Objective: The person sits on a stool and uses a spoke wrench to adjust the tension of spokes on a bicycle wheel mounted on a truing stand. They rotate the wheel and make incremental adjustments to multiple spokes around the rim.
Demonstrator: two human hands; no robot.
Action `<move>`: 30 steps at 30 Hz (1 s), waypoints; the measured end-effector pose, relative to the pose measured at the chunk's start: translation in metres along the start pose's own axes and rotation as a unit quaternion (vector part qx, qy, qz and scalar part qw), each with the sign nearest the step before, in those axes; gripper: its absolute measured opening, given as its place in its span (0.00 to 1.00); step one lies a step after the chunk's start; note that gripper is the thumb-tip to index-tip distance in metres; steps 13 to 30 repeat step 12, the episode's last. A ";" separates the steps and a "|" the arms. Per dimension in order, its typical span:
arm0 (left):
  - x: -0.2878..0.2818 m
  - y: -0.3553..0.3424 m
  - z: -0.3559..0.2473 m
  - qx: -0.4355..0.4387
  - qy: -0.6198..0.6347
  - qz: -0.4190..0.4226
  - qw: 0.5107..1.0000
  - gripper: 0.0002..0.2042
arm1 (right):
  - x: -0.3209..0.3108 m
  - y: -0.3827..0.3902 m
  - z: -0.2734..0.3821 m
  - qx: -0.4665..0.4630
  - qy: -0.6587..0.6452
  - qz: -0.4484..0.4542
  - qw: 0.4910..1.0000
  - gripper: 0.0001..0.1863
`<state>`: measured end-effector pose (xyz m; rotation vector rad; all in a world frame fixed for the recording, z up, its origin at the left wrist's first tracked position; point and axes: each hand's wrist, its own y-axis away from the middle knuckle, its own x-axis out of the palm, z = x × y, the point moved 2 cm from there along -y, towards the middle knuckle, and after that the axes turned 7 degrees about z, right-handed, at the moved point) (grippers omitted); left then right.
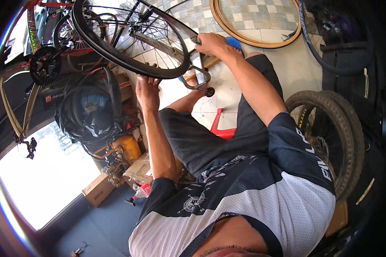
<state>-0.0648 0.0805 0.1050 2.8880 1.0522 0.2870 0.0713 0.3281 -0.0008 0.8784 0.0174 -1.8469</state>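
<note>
A spoked bicycle wheel (169, 73) with a black rim stands tilted in a metal truing stand (197, 64), at the upper middle of the head view. My left hand (148, 94) is closed at the wheel's near lower edge, with some fingers hidden behind the rim. On the stand's upper right side, beside the wheel, my right hand (212, 44) is closed; the part inside its grip is mostly covered. A curved bracket with a black knob (209, 91) sticks out from the stand toward me.
Below the stand is a red plastic piece (221, 128) between my legs. Tan-edged tyres (244, 36) lie on the tiled floor ahead. Knobbly-tyred wheels (351, 137) stand at my right. A black bag (88, 107), cardboard boxes (96, 188) and a bicycle crank (45, 66) crowd the left.
</note>
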 end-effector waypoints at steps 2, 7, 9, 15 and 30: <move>0.012 0.010 0.007 0.031 -0.057 0.019 0.998 0.24 | 0.003 -0.004 -0.002 0.002 0.018 0.005 1.000 0.20; 0.014 0.004 -0.005 0.045 -0.120 0.026 0.991 0.28 | 0.008 -0.003 -0.004 -0.005 0.046 0.010 0.999 0.20; 0.020 0.003 -0.010 0.074 -0.124 0.034 0.989 0.30 | 0.007 -0.004 -0.001 0.002 0.046 0.025 0.999 0.21; 0.020 0.003 -0.017 0.070 -0.141 0.029 0.987 0.31 | 0.008 -0.004 -0.002 -0.002 0.039 0.025 0.999 0.22; 0.020 0.003 -0.017 0.070 -0.141 0.029 0.987 0.31 | 0.008 -0.004 -0.002 -0.002 0.039 0.025 0.999 0.22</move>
